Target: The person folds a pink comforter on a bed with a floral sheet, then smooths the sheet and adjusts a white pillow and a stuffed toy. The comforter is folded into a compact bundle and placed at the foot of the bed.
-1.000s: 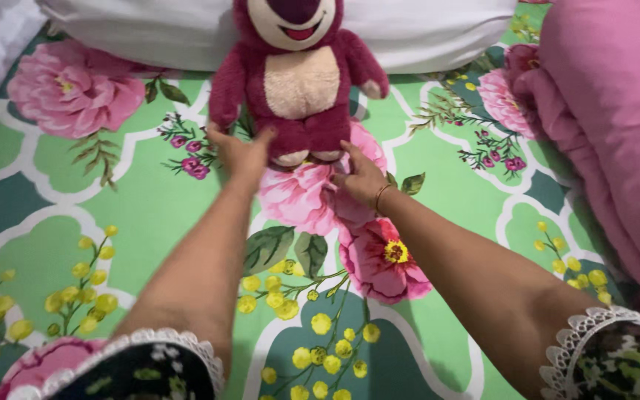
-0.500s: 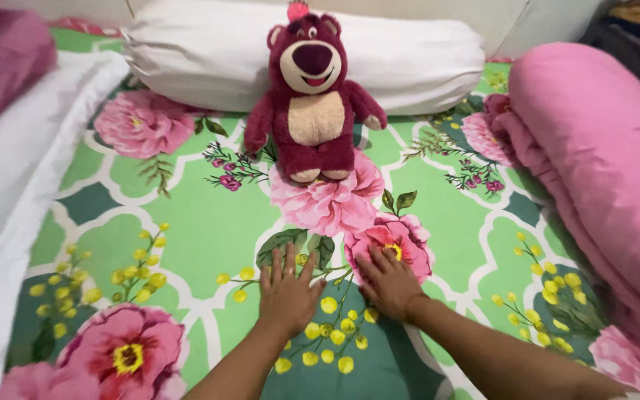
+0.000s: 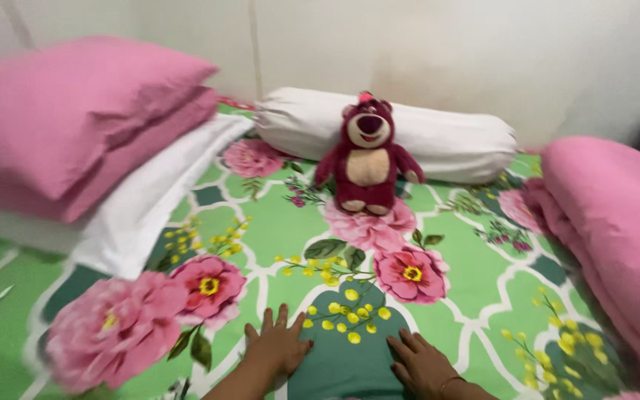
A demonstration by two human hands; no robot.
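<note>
A magenta plush bear (image 3: 367, 158) with a cream belly sits upright on the green floral bedsheet (image 3: 283, 222), its back against a white bolster (image 3: 446, 141). Far from it, at the bottom edge, my left hand (image 3: 275, 347) lies flat on the sheet with its fingers spread and holds nothing. My right hand (image 3: 422, 363) rests flat beside it, palm down and empty, with a thin bracelet at the wrist. Both hands are well short of the bear.
Two pink pillows (image 3: 75, 118) are stacked at the left on a folded white cloth (image 3: 142, 207). A rolled pink blanket (image 3: 616, 222) lies along the right side. A pale wall (image 3: 409, 52) stands behind the bolster.
Both hands left the bear's feet and drew back along the sheet toward me. The view pulled away and rose, so the pillows and wall now show.
</note>
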